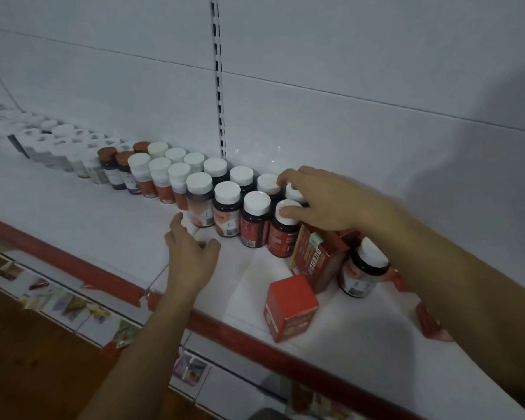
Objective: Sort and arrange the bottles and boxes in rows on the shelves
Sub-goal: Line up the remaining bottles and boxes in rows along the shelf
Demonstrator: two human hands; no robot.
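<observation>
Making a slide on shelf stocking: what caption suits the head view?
Right hand grips the end white-capped bottles of two rows on a white shelf; red boxes wait beside.

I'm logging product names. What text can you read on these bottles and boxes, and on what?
Nothing can be read for certain.
Tilted red box: yellow print, too blurred.
Front red box: faint print, too small.
Bottle labels: blurred, unreadable.
</observation>
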